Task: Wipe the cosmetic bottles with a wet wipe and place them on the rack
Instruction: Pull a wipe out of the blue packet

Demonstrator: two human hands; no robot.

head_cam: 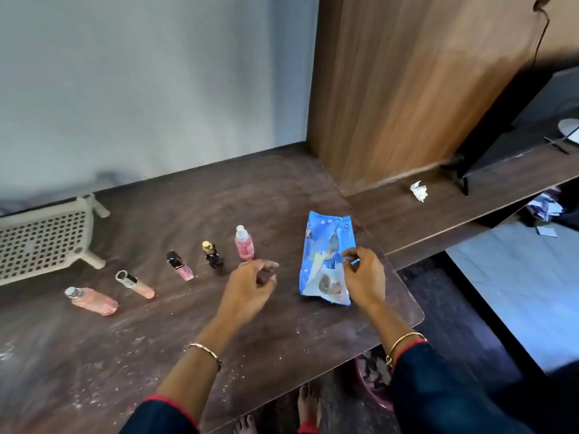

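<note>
The rack sits at the left of the desk, with five bottles in a row to its right. The left grip hovers released, fingers loosely curled. The right grip curls over the wipes pack; I cannot tell if it pinches it.

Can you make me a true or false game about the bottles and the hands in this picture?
1. Five bottles are on the table. True.
2. The rack already has bottles on it. False: none show on it; all five are on the table.
3. The right hand pinches the blue wipe pack. True.
4. The left hand holds a pink bottle. False: it is open and holds nothing.
</note>
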